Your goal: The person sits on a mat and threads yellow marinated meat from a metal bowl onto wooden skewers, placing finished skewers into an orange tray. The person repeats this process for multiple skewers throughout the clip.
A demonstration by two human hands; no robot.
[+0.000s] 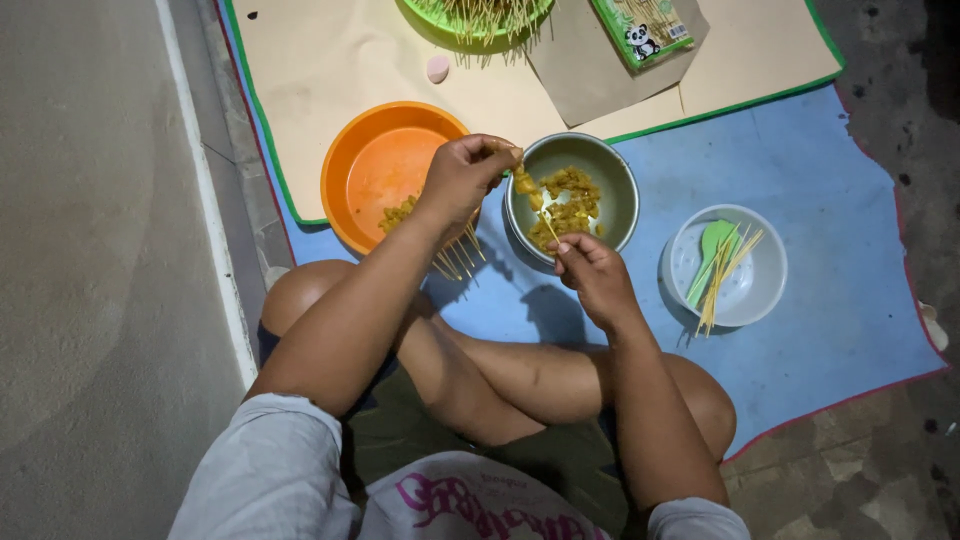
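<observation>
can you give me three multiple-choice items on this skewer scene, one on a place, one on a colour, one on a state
1. Where does the metal bowl stand?
A. right of the orange bowl
B. on the bare floor
C. inside the white bowl

2. What colour is the spoon in the white bowl?
A. red
B. green
C. black

3. What is the right hand doing?
A. lying flat on the knee
B. pinching a thin skewer
C. lifting the white bowl

Answers:
1 A, the metal bowl sits on the blue mat just right of the orange one.
2 B, the spoon is pale green.
3 B, its fingers close on the stick while the left hand holds yellow meat at the top of it.
</observation>
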